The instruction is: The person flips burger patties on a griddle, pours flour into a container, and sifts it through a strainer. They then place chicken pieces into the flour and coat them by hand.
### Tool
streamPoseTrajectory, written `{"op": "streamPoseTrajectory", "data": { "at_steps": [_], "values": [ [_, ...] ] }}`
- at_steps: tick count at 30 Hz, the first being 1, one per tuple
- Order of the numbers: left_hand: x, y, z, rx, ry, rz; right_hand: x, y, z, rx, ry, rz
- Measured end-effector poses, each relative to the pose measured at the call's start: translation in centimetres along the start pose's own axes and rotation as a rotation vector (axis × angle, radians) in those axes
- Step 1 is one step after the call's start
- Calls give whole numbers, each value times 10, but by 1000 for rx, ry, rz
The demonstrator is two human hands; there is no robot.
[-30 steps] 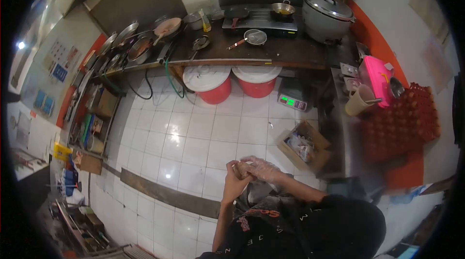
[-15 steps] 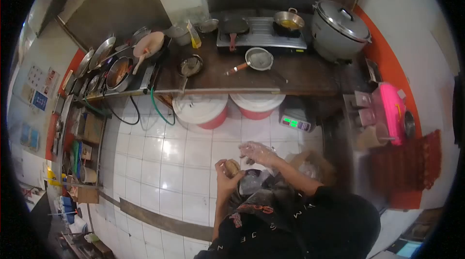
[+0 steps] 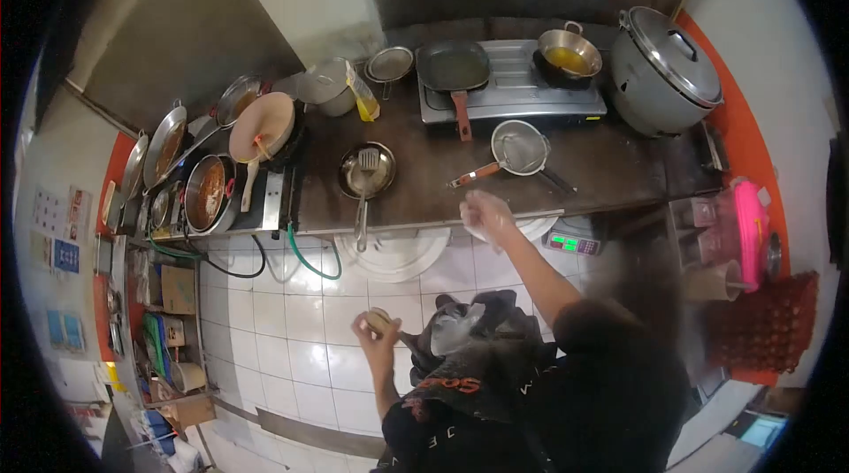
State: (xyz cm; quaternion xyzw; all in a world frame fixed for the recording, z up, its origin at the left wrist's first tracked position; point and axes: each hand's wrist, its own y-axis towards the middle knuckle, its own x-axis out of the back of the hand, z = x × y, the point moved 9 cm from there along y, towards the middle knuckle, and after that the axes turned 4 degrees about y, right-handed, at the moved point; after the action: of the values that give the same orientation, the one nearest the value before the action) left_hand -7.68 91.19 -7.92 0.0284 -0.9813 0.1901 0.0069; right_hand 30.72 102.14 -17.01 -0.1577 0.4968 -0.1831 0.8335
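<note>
My left hand [image 3: 378, 342] is closed around a small, round, tan thing [image 3: 378, 321], held over the tiled floor to the left of my body. Its kind I cannot tell. In a thin clear plastic glove, my right hand [image 3: 487, 217] reaches forward to the front edge of the counter with loose fingers and nothing visible in them. Just beyond it lies a strainer's wooden handle [image 3: 476, 175], beside a metal pan [image 3: 520, 148] with mesh across it. To the left, a small frying pan [image 3: 352, 179] holds a slotted turner [image 3: 369, 161].
On the counter [image 3: 416, 194] stand a gas stove [image 3: 515, 75] with a square pan [image 3: 453, 65] and an oil-filled wok [image 3: 569, 50], and a large rice cooker [image 3: 663, 75]. Several pans of sauce crowd the left. Below are lidded tubs [image 3: 398, 252] and a lit scale [image 3: 573, 239]. Egg trays [image 3: 762, 327] are at right.
My right hand has moved forward, from in front of my body to the counter edge. My left hand still holds the tan thing, now lower and further left in view. The counter appears closer.
</note>
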Motion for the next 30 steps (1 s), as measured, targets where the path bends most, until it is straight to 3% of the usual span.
{"op": "streamPoseTrajectory", "data": {
  "at_steps": [2, 4, 8, 12, 13, 14, 16, 18, 20, 25, 27, 28, 29, 30],
  "values": [
    [1, 34, -41, 16, 43, -23, -26, 43, 21, -65, 96, 98],
    [4, 69, -69, 20, 81, -33, -10, 81, 48, 71, 13, -233],
    [-11, 124, -109, 20, 136, -113, 20, 185, 73, 70, 189, -164],
    [-28, 163, -109, 112, 193, -242, 32, 234, 91, -15, 248, -438],
    [-36, 167, -108, 142, 158, -261, 27, 253, 90, -13, 255, -264],
    [-45, 176, -107, 164, 117, -277, 36, 268, 86, -17, 269, -277],
    [-68, 190, -112, 214, 139, -285, 32, 292, 75, -159, 551, -94],
    [-91, 202, -118, 238, 146, -254, 52, 309, 65, -277, 579, -162],
    [-105, 217, -124, 250, 129, -254, 48, 309, 59, -352, 326, 75],
    [-133, 241, -138, 258, 162, -229, 100, 327, 60, -246, 61, -212],
    [-135, 247, -135, 261, 159, -220, 166, 381, 43, 43, -783, 138],
    [-135, 249, -133, 260, 154, -214, 199, 402, 35, 269, -1122, 211],
    [-136, 247, -132, 268, 148, -217, 191, 396, 40, 261, -1130, 213],
    [-137, 248, -130, 269, 139, -214, 185, 390, 53, 146, -1089, 26]
  ]
}}
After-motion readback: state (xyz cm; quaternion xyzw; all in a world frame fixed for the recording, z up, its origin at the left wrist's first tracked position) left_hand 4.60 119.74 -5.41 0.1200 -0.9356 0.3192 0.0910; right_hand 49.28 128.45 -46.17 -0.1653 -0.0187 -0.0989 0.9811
